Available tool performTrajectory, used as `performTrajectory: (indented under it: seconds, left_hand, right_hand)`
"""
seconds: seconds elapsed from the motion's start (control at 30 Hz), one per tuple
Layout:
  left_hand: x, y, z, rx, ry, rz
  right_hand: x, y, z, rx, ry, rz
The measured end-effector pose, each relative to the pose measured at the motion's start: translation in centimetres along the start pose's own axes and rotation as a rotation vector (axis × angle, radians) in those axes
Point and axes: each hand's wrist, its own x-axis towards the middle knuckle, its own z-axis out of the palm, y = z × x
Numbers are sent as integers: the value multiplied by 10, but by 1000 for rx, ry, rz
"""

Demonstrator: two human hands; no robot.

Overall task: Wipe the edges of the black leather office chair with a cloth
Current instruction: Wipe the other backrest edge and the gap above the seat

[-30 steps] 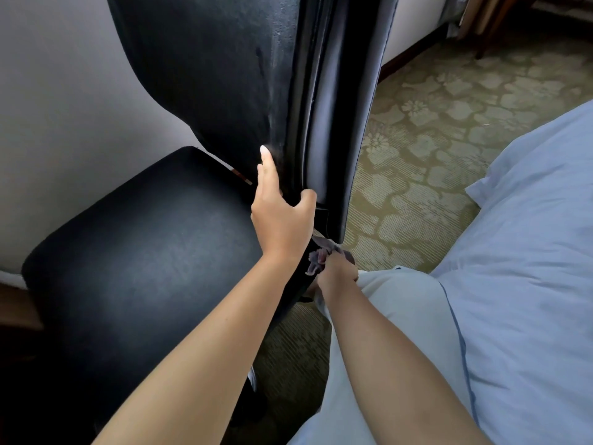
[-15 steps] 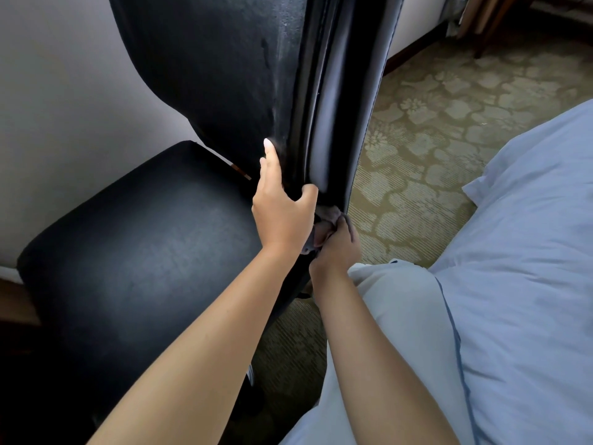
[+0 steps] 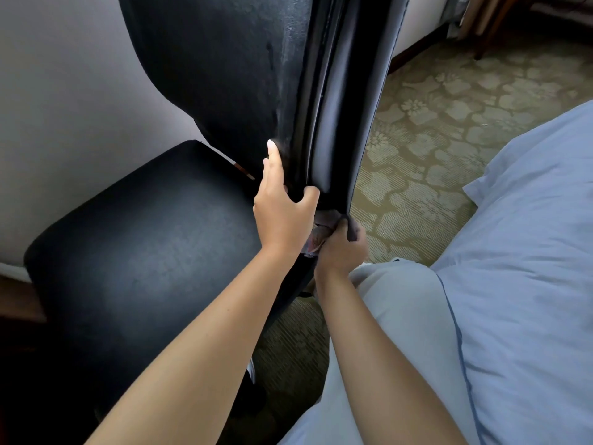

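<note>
The black leather office chair [image 3: 154, 252] stands against a pale wall [image 3: 64, 107], its square seat low at the left and its tall backrest [image 3: 224, 75] rising out of the top of the view. The backrest is seen nearly edge-on, its long axis running almost vertically; the side edge, with a piped seam and a glossy band, faces the camera.

The left hand [image 3: 282, 213] rests on that edge just above the seat. Its fingers [image 3: 274, 162] lie straight up along the front leather and the thumb hooks round the seam, so the hand loosely clasps the edge.

Just below and to the right, the right hand [image 3: 341, 252] grips a small crumpled grey cloth [image 3: 324, 229] with its fingers curled tightly round it, pressing the cloth against the bottom corner of the backrest edge. The left hand covers part of the cloth.

Behind the chair lies an olive patterned carpet [image 3: 449, 123]. A pale blue bed cover [image 3: 529, 252] fills the right side, close to the right forearm, and the person's light trouser leg [image 3: 401, 316] sits beneath it.
</note>
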Motion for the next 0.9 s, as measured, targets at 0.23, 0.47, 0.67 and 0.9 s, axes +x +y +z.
performTrajectory:
  seconds: [0.23, 0.47, 0.67, 0.9]
  left_hand:
    - [-1, 0, -5, 39, -39, 22]
    - [-4, -1, -5, 70, -21, 52]
    - [-6, 1, -4, 85, -5, 31]
    - [-11, 4, -4, 60, 24, 7]
  right_hand:
    - [10, 16, -9, 3, 63, 393]
    - [-1, 15, 2, 3, -25, 48]
    - [6, 14, -8, -113, 10, 234]
    - [-7, 13, -4, -82, 19, -61]
